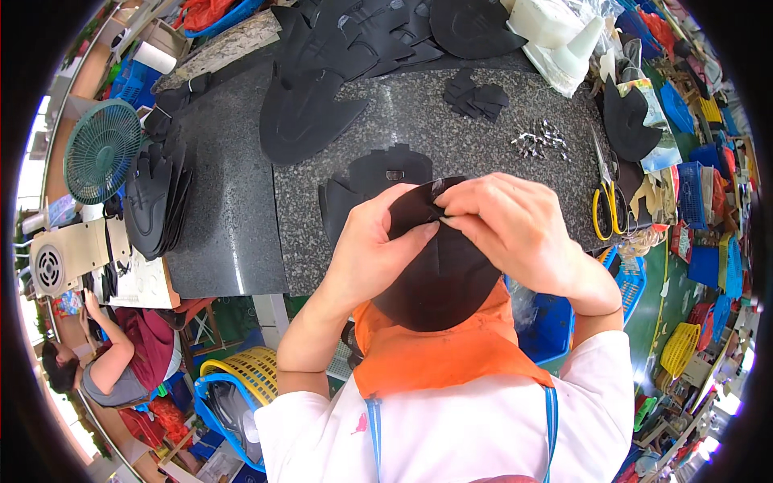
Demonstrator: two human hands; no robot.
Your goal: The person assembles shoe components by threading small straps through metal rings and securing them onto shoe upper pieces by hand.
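Observation:
Both hands hold a black shoe upper piece (431, 286), rounded at its near end, above the front of the table. My left hand (362, 249) grips its left edge, thumb on top. With fingertips pinched together, my right hand (511, 225) works at the far edge of the piece, where a small slit shows; whatever lies between those fingertips is hidden. Just beyond my hands lie more black pieces (366, 179), one with a small metal buckle (394, 175) on it. Small silvery metal parts (543, 143) are scattered farther right.
Yellow-handled scissors (605, 201) lie at the table's right edge. Black strips (475, 95) and a heap of black pieces (346, 40) are at the back. Another stack (153, 209) stands left, near a green fan (103, 151). A co-worker (121, 354) sits at far left.

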